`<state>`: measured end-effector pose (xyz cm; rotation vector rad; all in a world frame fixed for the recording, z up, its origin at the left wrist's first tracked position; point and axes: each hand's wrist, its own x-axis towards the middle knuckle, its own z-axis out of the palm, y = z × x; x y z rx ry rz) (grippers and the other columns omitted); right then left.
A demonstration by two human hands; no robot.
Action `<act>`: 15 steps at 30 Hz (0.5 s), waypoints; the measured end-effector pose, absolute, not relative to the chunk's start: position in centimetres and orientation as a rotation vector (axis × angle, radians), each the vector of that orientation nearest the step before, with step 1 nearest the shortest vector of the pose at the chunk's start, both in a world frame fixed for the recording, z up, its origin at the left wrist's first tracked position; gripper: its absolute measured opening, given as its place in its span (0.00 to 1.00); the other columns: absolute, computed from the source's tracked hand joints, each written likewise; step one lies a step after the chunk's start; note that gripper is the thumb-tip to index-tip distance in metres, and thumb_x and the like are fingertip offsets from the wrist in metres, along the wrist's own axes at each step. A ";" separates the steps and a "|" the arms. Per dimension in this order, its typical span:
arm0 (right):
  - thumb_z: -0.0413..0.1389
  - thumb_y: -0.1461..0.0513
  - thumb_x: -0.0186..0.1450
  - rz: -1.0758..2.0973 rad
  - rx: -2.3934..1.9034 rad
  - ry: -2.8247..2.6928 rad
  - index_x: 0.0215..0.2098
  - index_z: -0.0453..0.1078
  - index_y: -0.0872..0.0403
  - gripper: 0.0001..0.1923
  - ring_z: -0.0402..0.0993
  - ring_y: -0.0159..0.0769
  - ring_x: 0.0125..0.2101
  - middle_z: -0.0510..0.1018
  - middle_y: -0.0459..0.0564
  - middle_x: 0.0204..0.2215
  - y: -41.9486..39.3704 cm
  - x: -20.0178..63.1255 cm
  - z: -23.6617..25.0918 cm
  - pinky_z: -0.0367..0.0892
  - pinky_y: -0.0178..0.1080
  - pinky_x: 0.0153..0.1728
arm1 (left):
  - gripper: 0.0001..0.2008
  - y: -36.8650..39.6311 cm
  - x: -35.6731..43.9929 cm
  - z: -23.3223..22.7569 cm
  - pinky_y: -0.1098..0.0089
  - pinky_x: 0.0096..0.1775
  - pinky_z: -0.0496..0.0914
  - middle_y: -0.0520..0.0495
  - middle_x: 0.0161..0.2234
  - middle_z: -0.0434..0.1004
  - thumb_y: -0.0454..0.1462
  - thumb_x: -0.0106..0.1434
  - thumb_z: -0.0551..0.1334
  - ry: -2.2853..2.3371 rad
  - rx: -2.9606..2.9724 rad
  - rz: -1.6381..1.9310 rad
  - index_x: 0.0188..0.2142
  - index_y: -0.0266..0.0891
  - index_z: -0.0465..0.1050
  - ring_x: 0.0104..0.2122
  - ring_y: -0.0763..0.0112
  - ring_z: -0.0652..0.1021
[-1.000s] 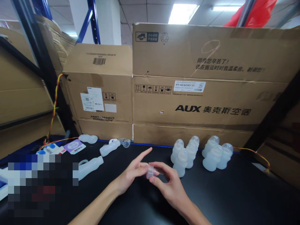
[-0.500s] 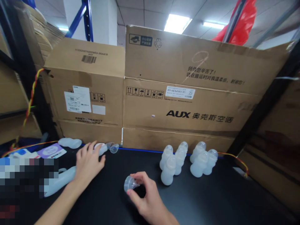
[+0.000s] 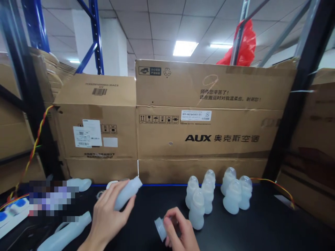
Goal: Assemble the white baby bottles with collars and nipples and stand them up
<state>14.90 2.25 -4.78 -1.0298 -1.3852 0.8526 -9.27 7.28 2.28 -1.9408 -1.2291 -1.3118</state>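
Observation:
My left hand point(image 3: 108, 214) is wrapped round a frosted baby bottle body point(image 3: 128, 193), tilted with its open neck toward the upper right. In my right hand point(image 3: 180, 230) is a translucent bottle cap point(image 3: 160, 229), gripped between thumb and fingers with its wide ridged rim facing left; fingers hide the rest of it. The bottle and cap are apart. Behind my left hand, a white ring-like part point(image 3: 112, 184) and a clear piece point(image 3: 99, 194) show only partly. Capped bottles stand right of my right hand, the nearest bottle point(image 3: 196, 211) close to its fingers.
Another upright cluster includes a capped bottle point(image 3: 232, 198) farther right. A loose bottle body point(image 3: 65, 233) lies at front left, another point(image 3: 83, 184) behind it. A power strip point(image 3: 14, 214) sits at the left edge. Cardboard point(image 3: 204, 150) walls the back of the black table point(image 3: 146, 202).
My left hand has picked up a bottle body and moved it rightward. My right hand has shifted right and down with the cap, now turned differently. The camera view has tilted up.

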 end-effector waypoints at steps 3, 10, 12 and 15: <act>0.52 0.40 0.72 0.817 -0.989 -1.340 0.36 0.70 0.52 0.25 0.68 0.30 0.19 0.69 0.42 0.19 1.6 15.6 -3.2 0.60 0.30 0.19 | 0.20 5.5 -7.1 2.4 0.67 0.45 0.77 0.43 0.48 0.81 0.38 0.65 0.67 -1.014 -2.209 -1.433 0.56 0.43 0.72 0.43 0.62 0.83; 0.54 0.43 0.72 0.711 -0.970 -1.219 0.46 0.72 0.52 0.22 0.70 0.33 0.24 0.74 0.46 0.28 1.1 15.9 -3.0 0.65 0.32 0.21 | 0.25 3.4 -4.8 1.3 0.64 0.41 0.81 0.40 0.44 0.83 0.32 0.61 0.66 -0.790 -2.408 -1.307 0.58 0.40 0.71 0.40 0.59 0.85; 0.55 0.42 0.71 0.666 -0.970 -1.170 0.45 0.73 0.52 0.23 0.72 0.34 0.25 0.77 0.48 0.29 1.3 15.1 -3.5 0.67 0.33 0.22 | 0.25 3.3 -4.8 0.7 0.63 0.40 0.82 0.40 0.44 0.83 0.32 0.60 0.66 -0.775 -2.397 -1.314 0.58 0.40 0.71 0.39 0.59 0.85; 0.58 0.41 0.69 0.560 -0.963 -1.178 0.40 0.76 0.50 0.22 0.75 0.37 0.25 0.79 0.48 0.27 1.8 14.6 -3.3 0.72 0.36 0.25 | 0.20 4.0 -4.8 0.0 0.65 0.31 0.83 0.44 0.39 0.84 0.35 0.63 0.63 -0.739 -2.365 -1.414 0.56 0.44 0.73 0.31 0.62 0.86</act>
